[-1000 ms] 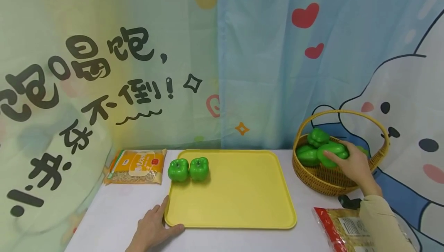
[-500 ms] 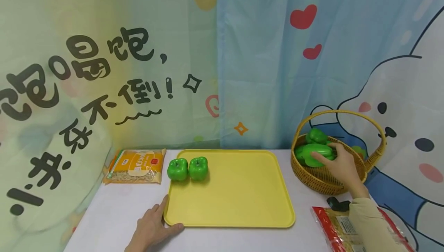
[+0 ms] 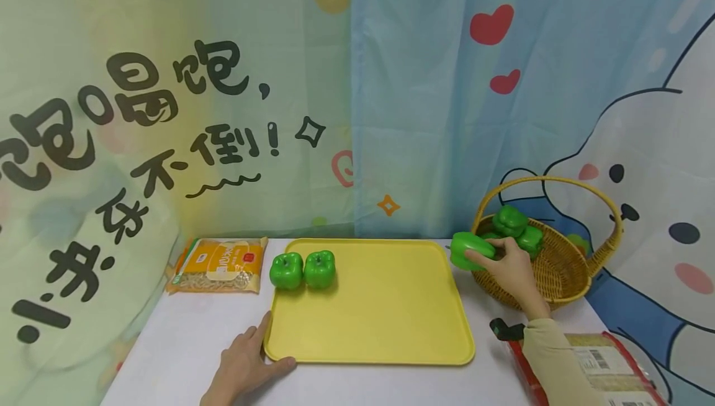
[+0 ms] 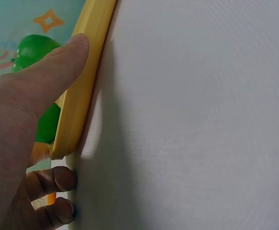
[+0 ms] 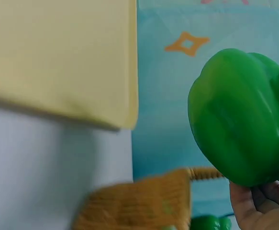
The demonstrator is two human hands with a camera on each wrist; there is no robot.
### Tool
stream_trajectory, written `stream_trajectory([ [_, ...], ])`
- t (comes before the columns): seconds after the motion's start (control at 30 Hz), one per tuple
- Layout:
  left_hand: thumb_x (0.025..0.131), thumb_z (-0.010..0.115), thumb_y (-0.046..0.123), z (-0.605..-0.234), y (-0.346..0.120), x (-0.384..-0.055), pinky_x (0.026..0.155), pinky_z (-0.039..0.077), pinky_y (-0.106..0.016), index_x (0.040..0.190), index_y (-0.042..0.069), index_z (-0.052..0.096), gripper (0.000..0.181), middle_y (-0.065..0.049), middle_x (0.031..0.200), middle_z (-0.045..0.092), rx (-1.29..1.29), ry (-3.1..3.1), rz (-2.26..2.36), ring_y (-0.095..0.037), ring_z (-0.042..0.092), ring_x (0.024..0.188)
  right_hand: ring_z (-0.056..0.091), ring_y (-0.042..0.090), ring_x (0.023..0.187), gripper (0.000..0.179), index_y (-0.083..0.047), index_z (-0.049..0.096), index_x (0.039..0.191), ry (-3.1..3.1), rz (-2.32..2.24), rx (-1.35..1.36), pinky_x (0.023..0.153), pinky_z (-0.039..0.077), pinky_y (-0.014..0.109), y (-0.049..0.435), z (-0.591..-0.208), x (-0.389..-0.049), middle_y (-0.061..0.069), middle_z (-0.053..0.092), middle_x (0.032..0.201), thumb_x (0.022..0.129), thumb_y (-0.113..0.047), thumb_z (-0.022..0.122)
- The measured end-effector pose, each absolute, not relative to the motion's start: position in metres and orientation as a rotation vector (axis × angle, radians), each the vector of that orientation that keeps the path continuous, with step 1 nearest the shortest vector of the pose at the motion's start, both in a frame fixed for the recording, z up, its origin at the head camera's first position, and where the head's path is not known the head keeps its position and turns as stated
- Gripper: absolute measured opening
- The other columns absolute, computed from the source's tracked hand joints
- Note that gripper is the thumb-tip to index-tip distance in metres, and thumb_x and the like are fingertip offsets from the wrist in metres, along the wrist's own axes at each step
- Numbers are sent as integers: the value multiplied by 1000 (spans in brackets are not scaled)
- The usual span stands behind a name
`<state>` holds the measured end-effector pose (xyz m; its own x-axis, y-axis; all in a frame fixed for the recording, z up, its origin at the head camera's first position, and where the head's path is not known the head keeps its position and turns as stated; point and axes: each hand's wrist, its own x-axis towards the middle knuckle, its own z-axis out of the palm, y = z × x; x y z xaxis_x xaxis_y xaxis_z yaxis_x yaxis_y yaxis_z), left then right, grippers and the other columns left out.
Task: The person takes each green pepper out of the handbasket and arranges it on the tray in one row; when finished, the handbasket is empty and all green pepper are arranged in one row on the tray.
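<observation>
In the head view my right hand (image 3: pixel 515 271) holds a green bell pepper (image 3: pixel 468 249) between thumb and fingers, at the left rim of the wicker basket (image 3: pixel 558 275). That same pepper (image 5: pixel 239 117) looms large in the right wrist view, its far side hidden by the fingers. More green bell peppers (image 3: pixel 510 220) lie in the basket. Two others (image 3: pixel 303 270) stand side by side at the back left of the yellow tray (image 3: pixel 385 306). My left hand (image 3: pixel 244 359) rests at the tray's front left corner, its thumb (image 4: pixel 65 62) lying against the rim.
An orange food packet (image 3: pixel 220 266) lies left of the tray. At the front right, a red-edged packet (image 3: pixel 600 359) is partly under my right forearm, with a small black object (image 3: pixel 507 330) beside it. A printed curtain (image 3: pixel 413 114) hangs behind the table.
My right hand has lifted the bell pepper out of the basket and moved left with it, past the basket's rim. The left hand stays at the tray corner.
</observation>
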<state>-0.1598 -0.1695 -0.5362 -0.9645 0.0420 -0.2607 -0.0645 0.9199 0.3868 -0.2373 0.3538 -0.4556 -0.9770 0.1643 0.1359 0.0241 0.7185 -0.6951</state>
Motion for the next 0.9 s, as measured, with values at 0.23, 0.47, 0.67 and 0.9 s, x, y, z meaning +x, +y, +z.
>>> stream_trajectory([
  [0.23,67,72,80,-540,-170,-160,92,50,-66,156,10,34,120,-13,122,62,-18,2822,573,-33,60,107,58,43,122,83,1,43,144,-2737,1249,-120,97,54,53,326,-471,-242,27,52,139,89,-57,69],
  [0.47,68,72,80,-540,-171,-158,91,50,-65,156,10,34,119,-13,121,62,-16,2828,571,-32,60,105,52,43,130,86,-3,33,153,-2725,1353,-59,105,49,57,305,-481,-249,24,49,144,92,-53,68],
  [0.67,68,72,80,-538,-170,-158,89,51,-63,156,11,35,119,-10,116,62,-24,2831,576,-28,59,101,52,41,129,90,-6,24,159,-2741,1413,-55,99,53,52,292,-489,-253,23,45,147,93,-50,67],
  [0.9,68,72,80,-538,-169,-158,91,50,-66,157,12,34,119,-10,118,62,-23,2841,580,-29,59,103,56,36,120,87,-12,21,161,-2737,1380,-30,87,55,37,280,-497,-256,24,45,150,95,-46,67],
])
